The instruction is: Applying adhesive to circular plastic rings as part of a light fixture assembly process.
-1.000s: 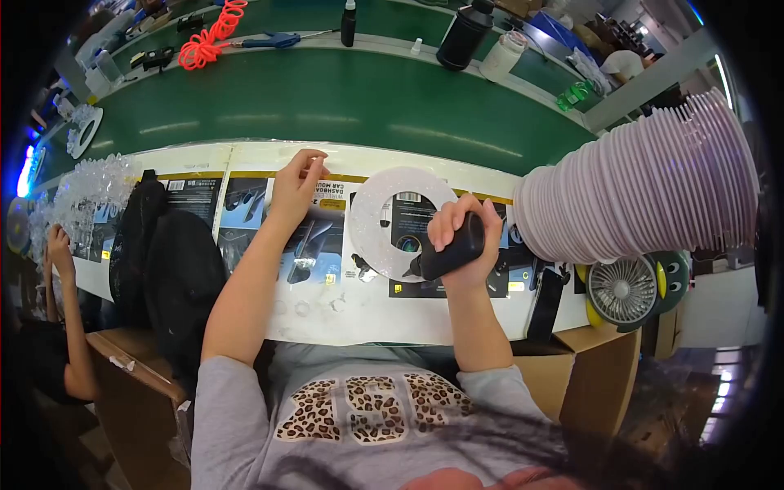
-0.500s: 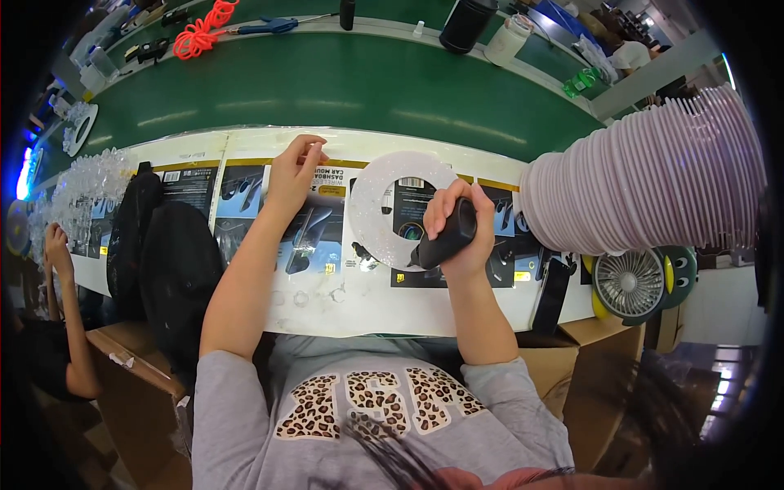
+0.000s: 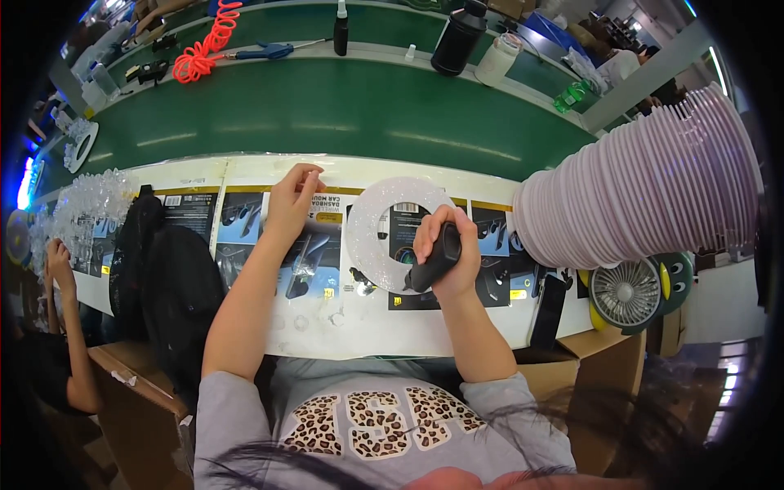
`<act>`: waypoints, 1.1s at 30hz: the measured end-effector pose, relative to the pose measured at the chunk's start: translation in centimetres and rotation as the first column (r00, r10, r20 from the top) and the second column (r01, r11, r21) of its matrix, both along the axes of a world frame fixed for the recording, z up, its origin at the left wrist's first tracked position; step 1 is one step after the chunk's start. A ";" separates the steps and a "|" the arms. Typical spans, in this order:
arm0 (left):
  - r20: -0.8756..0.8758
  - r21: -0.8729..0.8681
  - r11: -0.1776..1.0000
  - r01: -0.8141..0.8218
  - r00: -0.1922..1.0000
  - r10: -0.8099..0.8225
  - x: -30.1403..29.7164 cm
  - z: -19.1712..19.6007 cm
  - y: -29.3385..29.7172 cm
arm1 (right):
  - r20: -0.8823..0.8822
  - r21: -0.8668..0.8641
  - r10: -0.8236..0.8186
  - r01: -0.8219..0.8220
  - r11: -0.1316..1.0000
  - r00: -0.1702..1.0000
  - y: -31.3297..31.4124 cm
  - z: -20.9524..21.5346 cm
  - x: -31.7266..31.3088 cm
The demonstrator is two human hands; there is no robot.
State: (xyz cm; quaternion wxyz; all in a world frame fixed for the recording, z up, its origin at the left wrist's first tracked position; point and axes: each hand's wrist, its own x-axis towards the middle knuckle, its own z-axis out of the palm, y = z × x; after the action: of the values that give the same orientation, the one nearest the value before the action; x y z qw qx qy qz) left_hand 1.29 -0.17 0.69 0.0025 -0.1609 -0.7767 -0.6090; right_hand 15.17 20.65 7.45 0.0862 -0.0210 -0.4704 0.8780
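A white speckled ring (image 3: pixel 369 214) lies flat on the printed sheet in front of me. My right hand (image 3: pixel 457 245) is wrapped round a black squeeze bottle (image 3: pixel 442 260), tilted so its narrow nozzle points down at the ring's lower right edge. Whether the tip touches the ring, I cannot tell. To the left of the ring, my left hand (image 3: pixel 291 202) hovers over or rests on the sheet with curled fingers, thumb near the fingertips. Anything between those fingers is hidden. A long stack of similar pale rings (image 3: pixel 621 192) leans at the right.
A small fan (image 3: pixel 627 292) and a dark phone (image 3: pixel 550 310) are at the right front. A black bag (image 3: pixel 175 273) lies left, near another person's hand (image 3: pixel 59 263) and clear plastic pieces (image 3: pixel 86 208). Bottles (image 3: pixel 460 37) and a red coiled hose (image 3: pixel 200 61) line the back ledge.
The whole view has shifted, so the table sits lower in the picture. The squeeze bottle's nozzle stays near the ring's lower right edge. My left hand keeps its place by the ring.
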 end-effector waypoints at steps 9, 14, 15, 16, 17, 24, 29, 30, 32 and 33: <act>-0.050 0.001 1.000 0.014 0.999 -0.014 -0.7 -0.1 0.2 | -0.048 0.110 -0.025 0.030 0.994 0.999 0.2 0.5 -0.5; -0.030 -0.029 0.999 0.017 0.999 -0.018 -0.9 -0.3 0.8 | -0.008 0.057 -0.005 0.006 0.998 1.000 1.0 -0.1 -0.6; -0.009 -0.029 0.999 0.018 1.000 -0.018 -0.9 -0.3 0.2 | -0.008 0.052 -0.005 0.005 0.999 1.000 0.7 -0.1 -0.5; -0.026 -0.019 0.999 0.034 0.999 -0.034 -1.0 -0.4 0.3 | -0.006 0.036 -0.015 0.015 0.999 1.000 0.6 0.0 -0.4; -0.027 -0.027 0.999 0.031 0.999 -0.032 -1.0 -0.5 0.3 | -0.004 0.018 -0.024 0.024 1.000 1.000 0.6 0.0 -0.4; -0.014 -0.037 0.999 0.028 0.999 -0.028 -0.7 -0.2 0.2 | -0.027 0.043 0.016 -0.015 0.999 1.000 0.6 -0.1 -0.2; -0.020 -0.007 1.000 0.019 1.000 -0.019 -0.9 -0.4 0.4 | -0.039 0.029 0.029 -0.028 0.999 0.999 0.6 -0.1 -0.2; -0.020 -0.006 1.000 0.018 1.000 -0.019 -0.9 -0.4 0.4 | -0.044 0.034 0.027 -0.026 0.999 0.999 0.6 -0.1 -0.2; -0.029 -0.018 1.000 0.020 0.999 -0.021 -0.8 -0.3 0.4 | -0.050 0.040 0.026 -0.024 0.999 0.998 0.6 -0.1 -0.2; -0.030 -0.017 1.000 0.020 0.999 -0.021 -0.8 -0.3 0.4 | -0.049 0.038 0.030 -0.028 0.999 0.998 0.6 -0.1 -0.2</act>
State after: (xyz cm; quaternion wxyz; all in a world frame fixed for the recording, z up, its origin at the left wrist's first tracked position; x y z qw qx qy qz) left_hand 0.48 0.23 0.37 0.0065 -0.1781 -0.7799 -0.6000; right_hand 14.98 21.27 7.32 0.0853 0.0093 -0.4847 0.8705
